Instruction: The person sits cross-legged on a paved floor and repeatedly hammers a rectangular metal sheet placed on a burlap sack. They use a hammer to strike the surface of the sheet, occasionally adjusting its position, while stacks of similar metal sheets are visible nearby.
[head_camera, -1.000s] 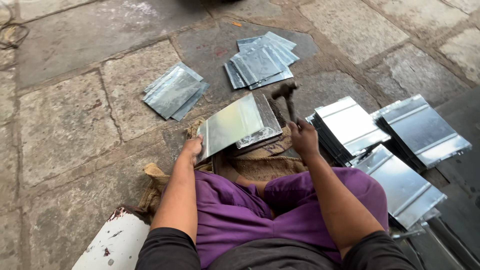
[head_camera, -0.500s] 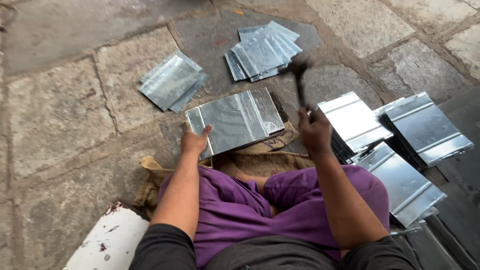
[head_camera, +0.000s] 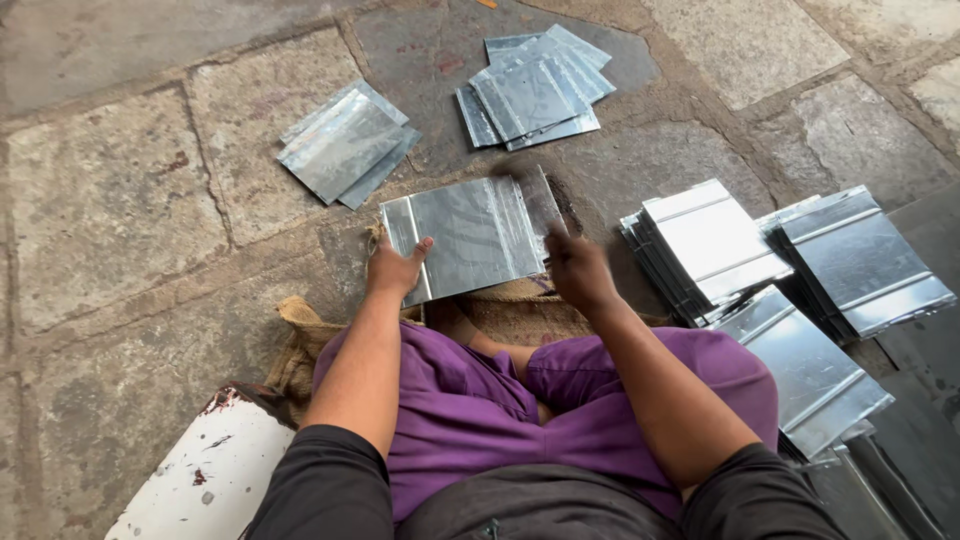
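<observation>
Down on the stone floor, a person sits cross-legged in purple trousers, with a flat metal sheet lying just ahead of the knees, over a piece of burlap sacking. The left hand rests on the sheet's near left corner, its fingers spread flat and pressing rather than gripping. The right hand is closed, apparently around a tool handle, at the sheet's right edge; the tool itself is a blur and cannot be made out. Beyond the sheet lie two loose heaps of smaller metal pieces and. To the right stand stacks of folded metal panels. A chipped white object sits beside the left leg.
</observation>
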